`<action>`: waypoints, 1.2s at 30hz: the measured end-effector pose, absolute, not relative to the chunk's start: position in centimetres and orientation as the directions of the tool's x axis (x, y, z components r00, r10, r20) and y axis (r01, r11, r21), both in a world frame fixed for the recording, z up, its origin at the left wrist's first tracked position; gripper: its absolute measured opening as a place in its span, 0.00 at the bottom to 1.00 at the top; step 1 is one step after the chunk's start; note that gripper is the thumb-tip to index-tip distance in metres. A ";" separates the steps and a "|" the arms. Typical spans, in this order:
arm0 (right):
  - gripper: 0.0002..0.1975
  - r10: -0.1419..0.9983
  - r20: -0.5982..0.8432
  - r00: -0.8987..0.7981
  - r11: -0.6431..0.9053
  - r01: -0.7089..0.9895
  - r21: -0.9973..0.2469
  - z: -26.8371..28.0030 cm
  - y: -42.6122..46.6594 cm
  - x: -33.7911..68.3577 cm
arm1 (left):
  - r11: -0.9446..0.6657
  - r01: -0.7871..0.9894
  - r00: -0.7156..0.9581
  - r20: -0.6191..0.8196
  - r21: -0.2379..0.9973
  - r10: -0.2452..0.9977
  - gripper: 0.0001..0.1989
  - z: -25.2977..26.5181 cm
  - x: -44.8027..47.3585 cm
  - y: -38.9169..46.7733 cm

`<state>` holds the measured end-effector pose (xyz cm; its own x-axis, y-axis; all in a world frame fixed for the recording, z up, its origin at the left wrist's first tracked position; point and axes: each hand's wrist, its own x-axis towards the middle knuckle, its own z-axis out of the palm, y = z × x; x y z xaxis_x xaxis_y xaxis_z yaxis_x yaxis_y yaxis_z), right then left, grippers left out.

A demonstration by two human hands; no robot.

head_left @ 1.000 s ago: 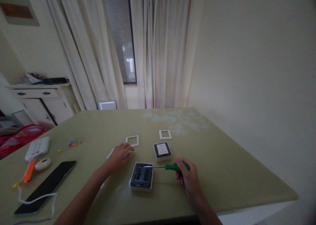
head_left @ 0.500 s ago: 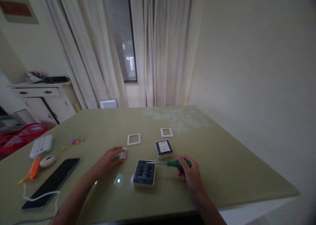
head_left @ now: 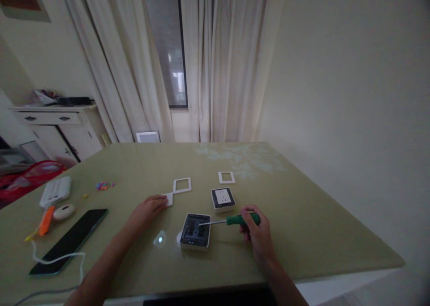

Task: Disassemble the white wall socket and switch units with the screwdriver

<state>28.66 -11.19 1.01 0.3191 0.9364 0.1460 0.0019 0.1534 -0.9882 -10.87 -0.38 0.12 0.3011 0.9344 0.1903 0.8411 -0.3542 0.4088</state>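
My right hand [head_left: 254,227] is closed around the green handle of a screwdriver [head_left: 242,219]. Its shaft points left, and the tip is over the dark inner face of a switch box with a white base [head_left: 195,232]. My left hand [head_left: 150,210] has its fingers on a small white square cover plate [head_left: 169,199], which lies flat at the table surface; part of the plate is hidden under the fingers. Just behind the plate lies a white frame [head_left: 182,185]. A wall socket in a white box [head_left: 223,199] sits behind the screwdriver, with a second white frame [head_left: 227,177] beyond it.
On the left of the table [head_left: 302,234] are a black phone [head_left: 72,241], a white cable [head_left: 58,260], an orange tool [head_left: 46,221], a round white case [head_left: 63,212], a white power strip [head_left: 55,192] and several coloured beads [head_left: 104,186]. A wall borders the right side.
The white cover plate has come down flat under my left hand, near the frame. The screwdriver's tip has shifted slightly down on the switch box, and its shaft now slants.
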 end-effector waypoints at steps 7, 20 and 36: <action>0.19 0.900 0.376 0.221 0.334 0.205 -0.920 4.9 -9.7 29.0 | -0.525 0.676 0.539 0.140 0.517 0.831 0.29 3.0 -4.4 -4.8; 0.06 0.635 0.741 -0.217 0.691 0.588 -0.420 13.7 -1.6 26.3 | -0.524 0.592 0.682 -0.034 0.612 0.731 0.37 5.4 2.5 -1.9; 0.04 0.636 0.715 -0.291 0.732 0.521 -0.439 12.3 1.3 25.1 | -0.407 0.512 0.522 0.102 0.756 0.847 0.48 0.1 0.8 -3.2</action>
